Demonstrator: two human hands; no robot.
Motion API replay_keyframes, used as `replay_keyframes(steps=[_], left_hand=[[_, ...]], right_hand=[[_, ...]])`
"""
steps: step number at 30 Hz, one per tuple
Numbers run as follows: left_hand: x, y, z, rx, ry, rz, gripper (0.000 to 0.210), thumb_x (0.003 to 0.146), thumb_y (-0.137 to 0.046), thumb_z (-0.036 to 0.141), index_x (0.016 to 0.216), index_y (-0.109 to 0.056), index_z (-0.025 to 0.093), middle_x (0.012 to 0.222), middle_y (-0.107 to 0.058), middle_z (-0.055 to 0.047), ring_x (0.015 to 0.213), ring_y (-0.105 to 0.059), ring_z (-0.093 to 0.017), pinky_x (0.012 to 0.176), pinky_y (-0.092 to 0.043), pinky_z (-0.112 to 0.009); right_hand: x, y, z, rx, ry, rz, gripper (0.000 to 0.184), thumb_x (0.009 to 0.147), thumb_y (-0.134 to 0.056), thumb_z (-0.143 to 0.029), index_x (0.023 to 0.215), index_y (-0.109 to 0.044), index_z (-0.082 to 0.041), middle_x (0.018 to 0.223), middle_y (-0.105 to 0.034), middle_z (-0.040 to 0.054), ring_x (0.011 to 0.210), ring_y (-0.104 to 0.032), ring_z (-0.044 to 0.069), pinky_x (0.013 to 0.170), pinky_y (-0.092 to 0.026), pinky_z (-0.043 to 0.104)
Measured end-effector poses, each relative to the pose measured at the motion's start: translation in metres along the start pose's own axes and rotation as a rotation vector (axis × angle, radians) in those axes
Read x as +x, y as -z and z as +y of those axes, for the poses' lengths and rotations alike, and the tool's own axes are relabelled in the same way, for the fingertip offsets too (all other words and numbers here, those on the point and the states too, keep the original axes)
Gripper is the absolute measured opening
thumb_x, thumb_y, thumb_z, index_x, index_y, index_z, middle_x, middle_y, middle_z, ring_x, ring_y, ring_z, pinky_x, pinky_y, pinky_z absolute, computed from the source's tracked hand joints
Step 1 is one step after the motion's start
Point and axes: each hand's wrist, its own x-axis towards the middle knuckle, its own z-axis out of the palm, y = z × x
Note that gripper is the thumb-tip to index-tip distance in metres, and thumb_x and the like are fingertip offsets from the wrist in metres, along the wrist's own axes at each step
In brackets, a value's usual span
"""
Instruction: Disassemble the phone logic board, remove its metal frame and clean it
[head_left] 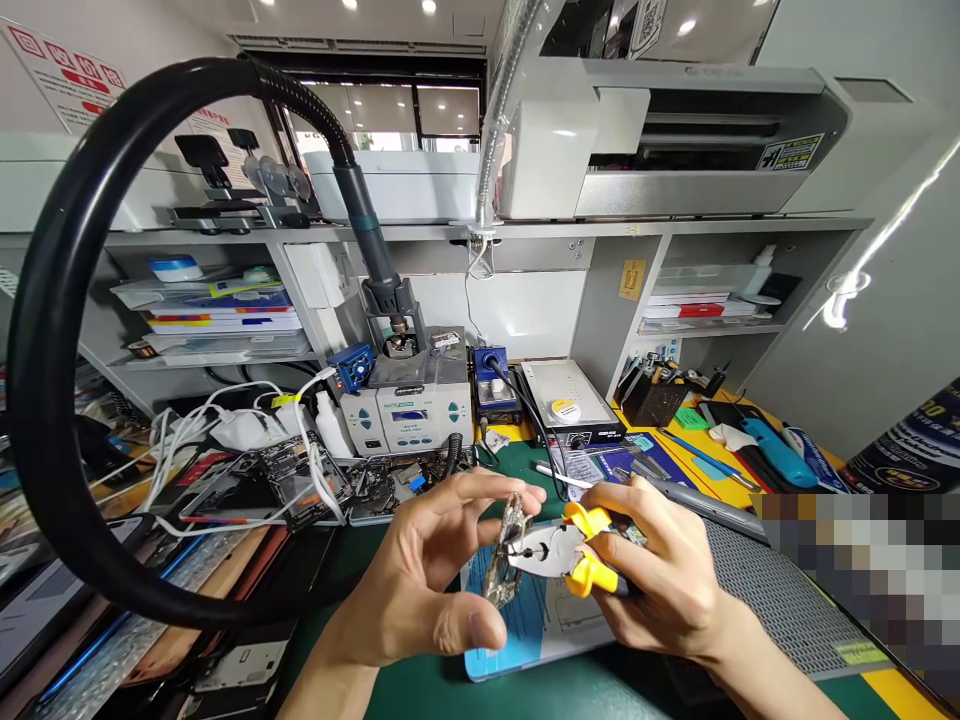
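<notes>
My left hand [424,575] is curled round a small, thin, silvery-brown metal piece [499,572] held on edge, fingertips at its top and thumb near its bottom. Its exact kind I cannot make out. Combination pliers [553,552] with yellow-and-black handles are gripped in my right hand [667,575]. Their jaws point left and meet the middle of the metal piece; what they clasp there is too small to tell. Beneath both hands lies a blue-and-white printed sheet [517,640] on the green mat [420,690].
A black hose [45,350] loops over the left side. Phone parts and circuit boards [300,475] pile up at left. Behind stand a rework station [416,415] and a flat white-topped device [566,395]. To the right are a grey perforated mat [780,590] and a tool holder [660,395].
</notes>
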Motion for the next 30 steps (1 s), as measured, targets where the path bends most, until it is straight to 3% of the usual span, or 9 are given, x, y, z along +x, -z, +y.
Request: replay_keyframes(steps=[4, 10, 15, 30], left_hand=[[0.0, -0.001, 0.001, -0.006, 0.012, 0.004, 0.061, 0.07, -0.092, 0.043, 0.126, -0.071, 0.028, 0.131, -0.066, -0.012, 0.121, -0.063, -0.032, 0.1, -0.054, -0.039], [0.002, -0.001, -0.003, -0.044, -0.008, -0.001, 0.062, 0.07, -0.092, 0.042, 0.126, -0.07, 0.027, 0.127, -0.068, -0.012, 0.123, -0.061, -0.031, 0.101, -0.053, -0.04], [0.003, -0.003, -0.009, -0.135, -0.007, -0.016, 0.064, 0.071, -0.091, 0.045, 0.128, -0.067, 0.028, 0.12, -0.07, -0.009, 0.13, -0.057, -0.035, 0.104, -0.05, -0.044], [0.006, -0.015, -0.013, -0.241, -0.004, 0.011, 0.066, 0.064, -0.095, 0.042, 0.122, -0.067, 0.028, 0.117, -0.069, -0.007, 0.123, -0.061, -0.031, 0.103, -0.051, -0.042]], right_hand=[[0.0, -0.002, -0.001, 0.032, -0.027, -0.023, 0.011, 0.08, -0.059, -0.01, 0.087, -0.058, -0.019, 0.103, -0.059, 0.0127, 0.077, -0.053, 0.02, 0.062, -0.045, 0.033], [0.003, -0.002, -0.003, -0.002, 0.021, 0.022, 0.01, 0.081, -0.056, -0.007, 0.086, -0.057, -0.016, 0.098, -0.061, 0.0125, 0.071, -0.043, 0.018, 0.06, -0.038, 0.033], [0.003, 0.0, -0.004, -0.026, 0.011, 0.042, 0.011, 0.08, -0.059, -0.005, 0.081, -0.058, -0.016, 0.097, -0.061, 0.0114, 0.072, -0.043, 0.018, 0.06, -0.037, 0.032], [0.0, 0.0, -0.004, -0.017, -0.026, 0.058, 0.009, 0.077, -0.058, -0.01, 0.08, -0.058, -0.019, 0.098, -0.057, 0.0103, 0.069, -0.045, 0.016, 0.058, -0.038, 0.03]])
